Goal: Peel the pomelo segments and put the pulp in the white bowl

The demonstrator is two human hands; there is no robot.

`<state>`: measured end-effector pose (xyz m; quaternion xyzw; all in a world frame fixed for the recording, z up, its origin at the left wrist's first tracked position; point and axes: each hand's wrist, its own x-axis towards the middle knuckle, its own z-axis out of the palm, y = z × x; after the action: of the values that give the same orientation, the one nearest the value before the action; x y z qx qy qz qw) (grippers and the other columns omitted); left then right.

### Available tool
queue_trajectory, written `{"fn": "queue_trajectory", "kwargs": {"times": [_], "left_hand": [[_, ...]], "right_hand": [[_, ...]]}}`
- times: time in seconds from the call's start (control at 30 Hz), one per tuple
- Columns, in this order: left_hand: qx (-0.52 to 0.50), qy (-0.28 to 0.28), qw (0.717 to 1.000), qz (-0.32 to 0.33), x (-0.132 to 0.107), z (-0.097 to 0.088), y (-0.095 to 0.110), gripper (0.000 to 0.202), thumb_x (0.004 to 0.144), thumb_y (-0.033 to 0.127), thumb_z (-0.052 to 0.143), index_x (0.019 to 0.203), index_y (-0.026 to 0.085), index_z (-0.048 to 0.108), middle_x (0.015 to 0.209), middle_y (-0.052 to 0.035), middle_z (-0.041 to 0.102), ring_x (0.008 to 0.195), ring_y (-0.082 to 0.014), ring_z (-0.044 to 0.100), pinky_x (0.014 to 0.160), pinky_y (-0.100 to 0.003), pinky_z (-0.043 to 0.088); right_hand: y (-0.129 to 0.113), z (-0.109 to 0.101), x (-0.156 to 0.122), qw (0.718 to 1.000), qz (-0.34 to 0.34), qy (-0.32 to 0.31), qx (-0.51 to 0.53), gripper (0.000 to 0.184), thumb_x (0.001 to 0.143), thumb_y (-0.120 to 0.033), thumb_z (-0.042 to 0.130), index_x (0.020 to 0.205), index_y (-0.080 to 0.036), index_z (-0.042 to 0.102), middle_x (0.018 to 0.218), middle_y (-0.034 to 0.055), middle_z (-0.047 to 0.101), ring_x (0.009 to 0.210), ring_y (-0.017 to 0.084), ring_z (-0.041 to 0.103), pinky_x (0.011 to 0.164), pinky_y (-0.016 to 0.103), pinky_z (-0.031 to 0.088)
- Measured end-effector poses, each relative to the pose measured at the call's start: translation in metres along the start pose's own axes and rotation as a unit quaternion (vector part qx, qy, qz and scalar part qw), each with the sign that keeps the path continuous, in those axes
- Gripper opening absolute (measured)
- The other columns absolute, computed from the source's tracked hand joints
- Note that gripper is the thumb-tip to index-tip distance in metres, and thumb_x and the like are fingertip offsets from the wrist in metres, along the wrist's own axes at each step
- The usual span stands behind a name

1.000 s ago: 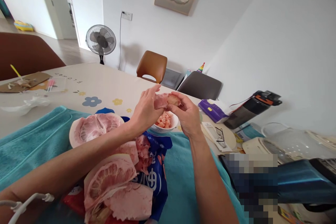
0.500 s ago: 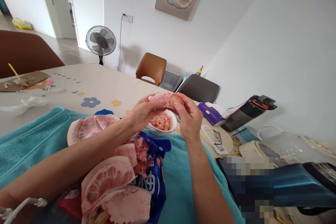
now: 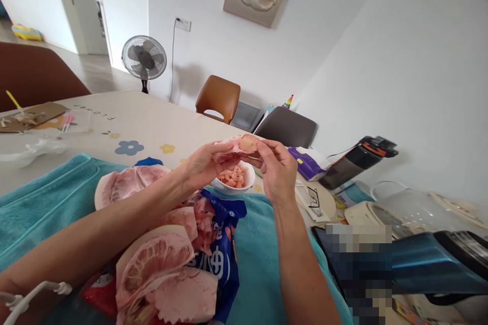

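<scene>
Both my hands hold one pink pomelo segment (image 3: 241,143) in the air above a small white bowl (image 3: 247,180) of peeled pink flesh. My left hand (image 3: 204,162) pinches the segment's left end with closed fingers. My right hand (image 3: 277,170) grips its right end, thumb and fingers closed on it. Below my left forearm lie thick pink pomelo peel pieces (image 3: 154,259) on a blue plastic bag (image 3: 223,249), all on a teal towel (image 3: 46,203).
Beyond the towel stretches a beige flowered tablecloth (image 3: 125,122) with cardboard scraps at far left. To the right lie glasses (image 3: 314,198), a purple packet (image 3: 305,162), a dark bottle (image 3: 354,162) and a clear container (image 3: 415,208). Chairs and a fan (image 3: 144,58) stand behind.
My left fingers, spread over the segment a second ago, have closed on its left end. Both hands have shifted slightly and the segment has turned a little between them.
</scene>
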<state>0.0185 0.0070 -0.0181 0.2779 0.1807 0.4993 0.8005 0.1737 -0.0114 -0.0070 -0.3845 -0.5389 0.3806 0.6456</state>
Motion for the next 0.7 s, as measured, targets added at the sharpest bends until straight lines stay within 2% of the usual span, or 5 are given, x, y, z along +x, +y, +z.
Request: {"fn": "queue_trajectory", "kwargs": {"times": [0.17,0.37,0.47,0.53,0.7], "left_hand": [[-0.021,0.035,0.999,-0.015,-0.0006,0.0016,0.0001,0.010,0.079,0.007,0.061,0.083,0.008,0.071,0.079,-0.0076,0.072,0.075,-0.0125,0.066,0.083,-0.025,0.055],[-0.009,0.001,0.999,-0.053,-0.0012,0.0005,-0.0024,0.018,0.086,0.022,0.061,0.091,0.008,0.072,0.080,-0.0075,0.073,0.062,-0.0111,0.063,0.057,-0.020,0.051],[0.009,-0.036,0.997,-0.064,-0.0020,-0.0007,-0.0039,0.025,0.087,0.032,0.064,0.102,0.014,0.074,0.090,-0.0054,0.074,0.059,-0.0082,0.060,0.050,-0.017,0.047],[0.025,-0.040,0.997,-0.067,-0.0022,-0.0017,-0.0053,0.025,0.084,0.037,0.067,0.099,0.018,0.075,0.089,-0.0037,0.073,0.055,-0.0068,0.057,0.047,-0.018,0.045],[0.092,-0.035,0.995,-0.012,-0.0041,-0.0013,-0.0091,0.029,0.078,0.043,0.072,0.092,0.018,0.076,0.089,-0.0049,0.072,0.070,-0.0105,0.063,0.063,-0.021,0.048]], "right_hand": [[-0.0037,0.0001,-0.0012,1.000,0.003,0.008,-0.029,0.017,0.077,-0.037,0.072,0.081,-0.020,0.069,0.077,0.0006,0.073,0.069,0.018,0.071,0.071,0.039,0.063],[-0.0058,0.0050,-0.0032,0.997,-0.036,0.048,-0.054,0.016,0.076,-0.036,0.071,0.079,-0.020,0.070,0.069,-0.0014,0.067,0.061,0.014,0.063,0.063,0.035,0.060],[-0.0072,0.0061,-0.0040,0.995,-0.038,0.043,-0.086,0.017,0.075,-0.036,0.071,0.084,-0.021,0.070,0.074,-0.0007,0.067,0.064,0.014,0.060,0.056,0.029,0.055],[-0.0077,0.0065,-0.0042,0.990,-0.041,0.036,-0.127,0.021,0.072,-0.035,0.074,0.088,-0.022,0.068,0.082,0.0000,0.067,0.068,0.014,0.059,0.053,0.027,0.051],[-0.0079,0.0075,-0.0042,0.980,-0.065,0.038,-0.186,0.031,0.067,-0.035,0.078,0.092,-0.024,0.063,0.089,0.0003,0.067,0.080,0.017,0.060,0.069,0.031,0.052]]}}
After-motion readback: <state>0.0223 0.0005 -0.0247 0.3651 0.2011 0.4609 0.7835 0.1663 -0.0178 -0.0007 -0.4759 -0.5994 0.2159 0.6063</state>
